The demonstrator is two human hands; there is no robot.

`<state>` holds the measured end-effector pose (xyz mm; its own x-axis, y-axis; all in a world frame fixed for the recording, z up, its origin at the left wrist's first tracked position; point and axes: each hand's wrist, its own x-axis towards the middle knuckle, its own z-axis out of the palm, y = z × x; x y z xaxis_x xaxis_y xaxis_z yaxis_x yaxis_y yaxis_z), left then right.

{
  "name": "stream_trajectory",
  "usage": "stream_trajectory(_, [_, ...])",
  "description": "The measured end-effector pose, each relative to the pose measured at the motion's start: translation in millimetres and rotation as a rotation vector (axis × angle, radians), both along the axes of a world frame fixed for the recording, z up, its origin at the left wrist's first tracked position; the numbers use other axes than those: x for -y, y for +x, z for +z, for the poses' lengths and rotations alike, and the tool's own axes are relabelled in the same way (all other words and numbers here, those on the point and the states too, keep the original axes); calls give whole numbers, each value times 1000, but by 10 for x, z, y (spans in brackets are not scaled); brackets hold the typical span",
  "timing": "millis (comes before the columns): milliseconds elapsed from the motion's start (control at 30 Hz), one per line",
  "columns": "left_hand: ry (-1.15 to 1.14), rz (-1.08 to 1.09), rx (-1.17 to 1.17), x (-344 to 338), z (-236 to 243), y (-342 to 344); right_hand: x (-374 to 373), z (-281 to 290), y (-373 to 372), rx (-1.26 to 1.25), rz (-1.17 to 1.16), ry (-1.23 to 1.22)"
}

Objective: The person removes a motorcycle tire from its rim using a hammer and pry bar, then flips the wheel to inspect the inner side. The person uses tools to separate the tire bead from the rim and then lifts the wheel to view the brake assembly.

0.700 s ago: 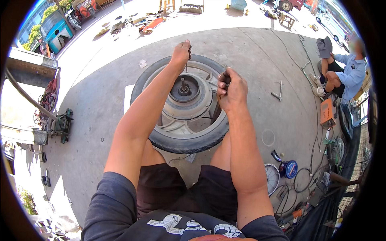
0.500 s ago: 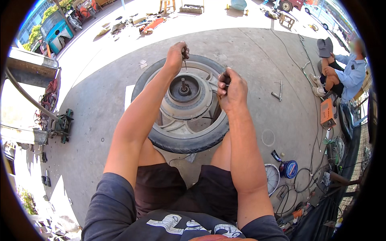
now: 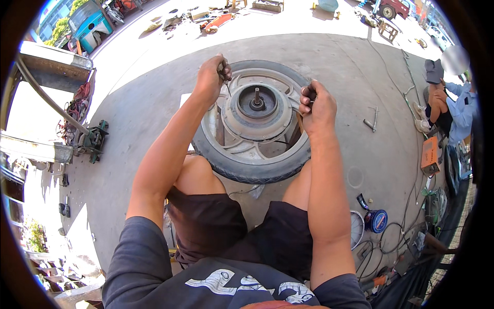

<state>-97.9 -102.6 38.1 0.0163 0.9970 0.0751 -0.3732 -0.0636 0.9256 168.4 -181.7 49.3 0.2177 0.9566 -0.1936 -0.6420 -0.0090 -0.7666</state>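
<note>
A grey spoked hub-motor wheel (image 3: 257, 123) with a black tyre lies flat in front of my knees, its threaded axle (image 3: 257, 96) upright in the hub. My left hand (image 3: 212, 77) is closed on a thin metal tool (image 3: 229, 89) pointing down over the upper left of the wheel. My right hand (image 3: 319, 105) is above the wheel's right side, fingers curled round something dark that I cannot make out.
A seated person (image 3: 458, 110) is at right beside an orange machine (image 3: 430, 154). Nearby lie a T-handled tool (image 3: 371, 123), a blue tub (image 3: 375, 220) and hoses. A jack-like tool (image 3: 92, 141) and metal trough (image 3: 36, 149) stand left.
My view has shifted, with the wheel now further right and higher in it. My left hand has moved leftward across the wheel, away from the hub. Both hands stay closed.
</note>
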Motion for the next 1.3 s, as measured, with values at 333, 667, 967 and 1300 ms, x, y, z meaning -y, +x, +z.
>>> stream_trajectory(333, [15, 91, -30, 133, -139, -95, 21, 22, -28, 36, -12, -18])
stream_trajectory(667, [-70, 38, 8, 543, -182, -137, 4, -10, 11, 22, -2, -10])
stream_trajectory(967, [-42, 44, -11, 595, -203, -128, 3, -3, 0, 21, -4, 0])
stream_trajectory(1300, [59, 134, -237, 689, -320, -9, 4, -5, 10, 12, -9, 8])
